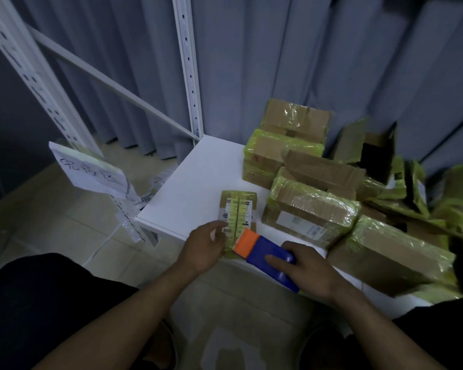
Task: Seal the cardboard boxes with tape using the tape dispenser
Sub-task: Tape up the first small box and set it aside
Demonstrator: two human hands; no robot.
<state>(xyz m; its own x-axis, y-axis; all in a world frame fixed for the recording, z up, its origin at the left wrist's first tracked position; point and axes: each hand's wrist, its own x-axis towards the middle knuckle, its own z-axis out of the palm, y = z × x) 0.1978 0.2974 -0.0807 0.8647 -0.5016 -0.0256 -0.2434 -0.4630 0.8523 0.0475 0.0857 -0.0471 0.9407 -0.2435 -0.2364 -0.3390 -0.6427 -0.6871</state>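
Orientation is what matters here: the small box point(237, 209) lies lengthways, running straight out ahead of both hands, with its near end at the table point(198, 182) edge. Left hand point(202, 248) grips its near left edge. Right hand point(305, 268) is clamped round the tape dispenser point(267, 256), orange nose on the box's near end, so I'd guess the stroke goes forward, lengthwise.

Blue, orange-nosed tape dispenser point(265, 251) rests on the near end of a small flat yellow-taped cardboard box point(237, 209).
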